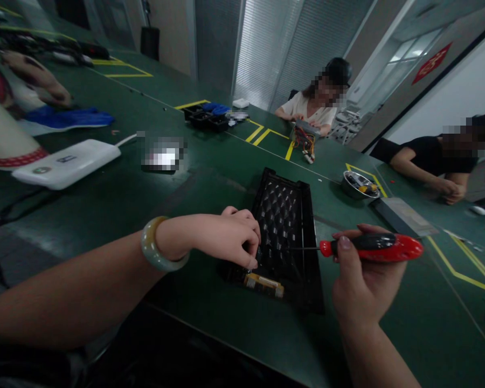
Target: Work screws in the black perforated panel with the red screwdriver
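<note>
My right hand (358,275) grips a red and black screwdriver (375,247), its thin shaft pointing left over a black plastic housing (313,242). The housing lies on the green table and has a quilted-looking dark inner face. At its near end sits a small tan circuit board (264,284) with pale connectors. My left hand (230,234), a bangle (156,243) on its wrist, rests at the housing's left edge with fingers curled and thumb towards the forefinger. Whatever may lie between those fingertips is too small to make out.
A white power-bank-like box (70,161) with a cable lies at left, near a phone (161,156). Further back stand black trays (206,119) and a metal bowl (360,186) of parts. A grey flat box (404,215) is at right. Other people sit around the table.
</note>
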Tool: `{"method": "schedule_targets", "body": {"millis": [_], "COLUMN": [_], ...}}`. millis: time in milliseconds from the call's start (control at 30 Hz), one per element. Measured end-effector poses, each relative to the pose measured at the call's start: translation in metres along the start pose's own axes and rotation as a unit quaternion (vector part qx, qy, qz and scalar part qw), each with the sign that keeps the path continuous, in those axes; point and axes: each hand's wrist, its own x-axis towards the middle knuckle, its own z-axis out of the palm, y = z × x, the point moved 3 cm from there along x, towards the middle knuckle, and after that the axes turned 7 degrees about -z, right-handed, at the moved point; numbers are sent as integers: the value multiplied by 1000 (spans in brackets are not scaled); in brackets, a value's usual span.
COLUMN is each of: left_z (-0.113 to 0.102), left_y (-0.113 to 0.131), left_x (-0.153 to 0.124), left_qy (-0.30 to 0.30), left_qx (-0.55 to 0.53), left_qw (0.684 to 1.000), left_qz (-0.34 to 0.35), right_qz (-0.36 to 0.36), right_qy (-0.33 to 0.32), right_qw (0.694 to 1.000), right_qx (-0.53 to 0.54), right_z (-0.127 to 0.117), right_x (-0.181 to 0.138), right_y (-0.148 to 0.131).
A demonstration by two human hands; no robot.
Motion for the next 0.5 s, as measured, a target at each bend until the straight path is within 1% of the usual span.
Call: {"method": "schedule_targets", "body": {"millis": [200,333,500], "left_z": [1,1,2], "left_y": [-3,-2,-2], "left_x": [2,3,4], "left_qy": [26,26,28], "left_qx": [-12,-20,-34], "left_qw": [1000,999,999], "left_qz": [2,-11,-9], "right_qz": [46,47,48], "right_qy": [-10,-13,-22], "right_qw": [998,998,997], "right_qx": [51,48,48], "right_z": [9,9,9], "right_x": [-2,-3,-4], "right_y": [-1,-1,1]}}
